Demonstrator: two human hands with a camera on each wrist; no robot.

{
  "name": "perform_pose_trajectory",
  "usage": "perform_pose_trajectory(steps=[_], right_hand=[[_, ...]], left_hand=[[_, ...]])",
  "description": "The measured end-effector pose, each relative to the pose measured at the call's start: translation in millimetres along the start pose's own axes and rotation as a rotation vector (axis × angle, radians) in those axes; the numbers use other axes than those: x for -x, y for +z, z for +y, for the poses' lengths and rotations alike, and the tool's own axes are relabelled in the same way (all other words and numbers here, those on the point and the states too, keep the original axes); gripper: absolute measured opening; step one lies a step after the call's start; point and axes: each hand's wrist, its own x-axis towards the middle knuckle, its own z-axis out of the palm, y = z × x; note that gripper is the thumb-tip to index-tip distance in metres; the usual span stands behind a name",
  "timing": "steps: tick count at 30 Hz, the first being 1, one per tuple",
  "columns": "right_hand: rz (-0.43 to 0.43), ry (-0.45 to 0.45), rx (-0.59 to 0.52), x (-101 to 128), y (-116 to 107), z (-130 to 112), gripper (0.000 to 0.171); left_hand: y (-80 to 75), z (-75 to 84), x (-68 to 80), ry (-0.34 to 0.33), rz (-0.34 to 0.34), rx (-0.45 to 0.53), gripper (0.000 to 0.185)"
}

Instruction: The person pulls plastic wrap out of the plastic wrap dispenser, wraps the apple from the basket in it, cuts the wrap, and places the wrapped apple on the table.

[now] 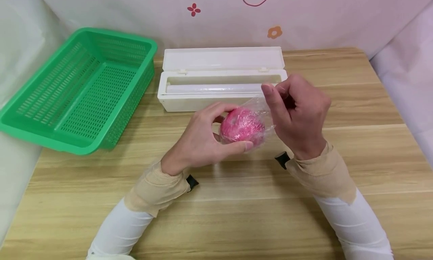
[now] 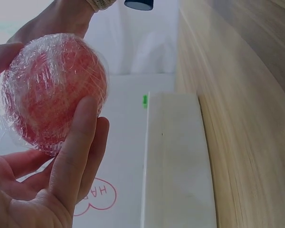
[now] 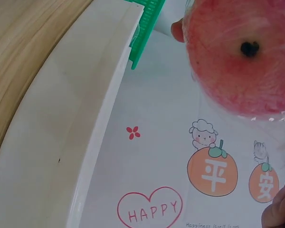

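Head view: the left hand [image 1: 199,137] cups a red apple [image 1: 241,126] wrapped in cling film, held above the wooden desk [image 1: 236,215] near its middle. Thumb below and fingers curled over the top grip the fruit. The right hand [image 1: 297,113] sits just to the apple's right, its fingers bent and pinching a loose tail of cling film [image 1: 267,104] that runs from the fruit up toward them. The apple thus lies left of and slightly below the right hand's fingers, with the film stretched between; the left hand is the nearer and carries the weight. Behind both stands an open white cling film dispenser [image 1: 221,83], its long axis running left to right. A green plastic basket [image 1: 81,90] lies at far left.

Left wrist view: the apple [image 2: 54,92] rests against curled fingers [image 2: 78,142], film tight and wrinkled over it. The dispenser [image 2: 178,161] shows beyond.

Right wrist view: the apple [image 3: 242,52] fills the top right, its stem pit facing the camera. Only a fingertip [image 3: 280,213] shows at the bottom right; its grip cannot be told here.
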Motion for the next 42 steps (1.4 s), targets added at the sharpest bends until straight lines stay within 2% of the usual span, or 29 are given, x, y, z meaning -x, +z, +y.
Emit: perform_pose_trajectory(steps=[7, 12, 19, 28, 32, 36, 39, 42], right_hand=[[-0.067, -0.081, 0.019, 4.1, -2.0, -4.2, 0.065], [-0.120, -0.128, 0.053, 8.2, -2.6, -7.3, 0.059], [-0.168, -0.198, 0.007, 11.4, 1.2, -10.1, 0.051], [-0.220, -0.295, 0.037, 16.0, 4.3, -12.3, 0.044], [-0.263, -0.315, 0.061, 18.7, 5.5, -14.3, 0.040], [-0.317, -0.347, 0.134, 22.4, 7.7, -17.9, 0.039], [-0.382, -0.348, 0.181, 26.8, 10.7, -22.2, 0.047], [-0.476, -0.333, 0.204, 32.2, 14.9, -27.0, 0.062]], left_hand=[[0.7, 0.6, -0.3, -0.039, 0.032, 0.028, 0.066], [1.3, 0.2, -0.2, -0.042, 0.062, 0.032, 0.061], [1.4, -1.2, -0.2, -0.055, 0.081, 0.014, 0.058], [0.8, -0.4, -0.6, -0.071, 0.111, -0.033, 0.057], [0.0, -1.7, -2.1, -0.092, 0.145, -0.052, 0.059], [-4.7, -4.5, -3.4, -0.145, 0.193, -0.068, 0.061], [-10.5, -7.2, -4.8, -0.187, 0.252, -0.088, 0.062], [-15.9, -10.3, -6.6, -0.222, 0.324, -0.113, 0.062]])
